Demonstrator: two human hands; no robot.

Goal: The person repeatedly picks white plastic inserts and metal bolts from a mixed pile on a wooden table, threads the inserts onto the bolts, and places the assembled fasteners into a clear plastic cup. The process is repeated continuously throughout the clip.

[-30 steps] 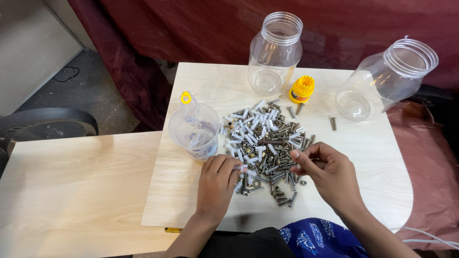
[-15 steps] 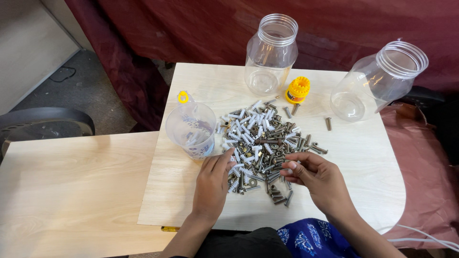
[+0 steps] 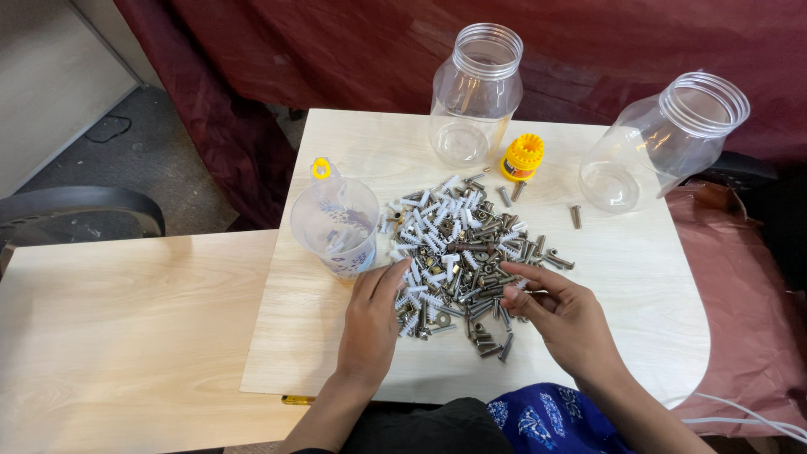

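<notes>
Both hands work the pile of screws and white wall plugs (image 3: 466,252) mid-desk (image 3: 639,286): my left hand (image 3: 374,324) lies flat, fingers spread on its edge; my right hand (image 3: 563,319) pinches one small piece. Just left stands a clear cup (image 3: 336,223).

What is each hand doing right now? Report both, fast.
Left hand: open, fingers resting on the pile of screws and plugs.
Right hand: fingers pinched together at the pile's edge; what it holds cannot be told.
</notes>
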